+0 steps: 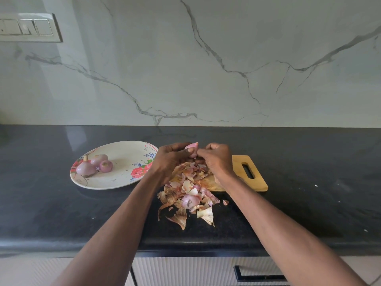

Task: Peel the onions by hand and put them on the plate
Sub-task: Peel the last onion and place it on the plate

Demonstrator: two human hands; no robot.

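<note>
Over the dark desk [288, 162], both hands clench one small onion [191, 149], left hand [171, 155] cupping, right hand [216, 159] pinching its thin, brittle skin near the tip; it looks light and slippery.

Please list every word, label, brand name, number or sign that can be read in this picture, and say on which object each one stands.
There is no readable text in this view.
The plate carries only painted roses and swirls, no lettering.
The switch panel on the wall shows no legible marks.
The cutting board, the onion in the hands and the peels bear no writing.
</note>
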